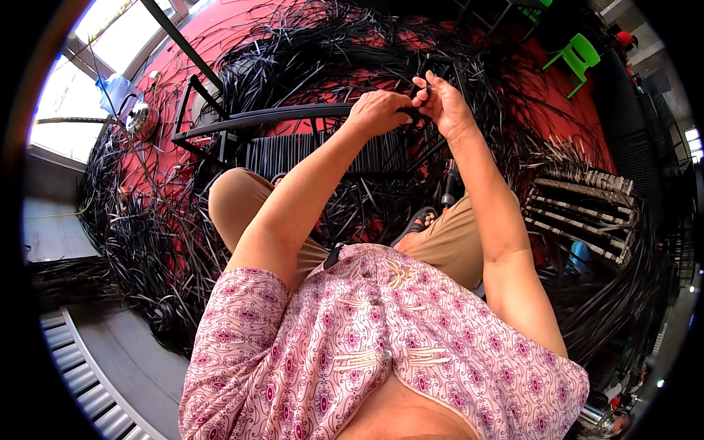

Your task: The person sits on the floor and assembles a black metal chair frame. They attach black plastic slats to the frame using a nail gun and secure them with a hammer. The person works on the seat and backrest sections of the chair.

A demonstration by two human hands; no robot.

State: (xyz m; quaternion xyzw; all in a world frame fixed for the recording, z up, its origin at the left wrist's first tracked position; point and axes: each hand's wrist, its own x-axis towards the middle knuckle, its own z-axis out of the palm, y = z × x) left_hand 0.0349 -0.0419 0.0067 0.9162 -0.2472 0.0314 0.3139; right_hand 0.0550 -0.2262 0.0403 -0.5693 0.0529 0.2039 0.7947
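In front of me stands a black frame [290,112], its long top rail running left from my hands. Below that rail is a section of closely set black strips [323,154]. My left hand [379,111] is closed over the rail's right end, fingers pointing right. Just right of it, my right hand [446,110] is raised with bent fingers, pinching a thin black strip [429,88] between thumb and fingers. The two hands nearly meet at the frame's corner, where the left fingertips partly hide the strip's lower end.
Loose black strips [169,257] lie in tangled heaps over the red floor [220,29]. A bundle of slatted pieces [579,209] sits at the right, a blue object [579,257] beside it. Behind are a green chair [576,60] and, far left, a clear bluish container [117,92]. A dark tool [449,183] stands near my foot.
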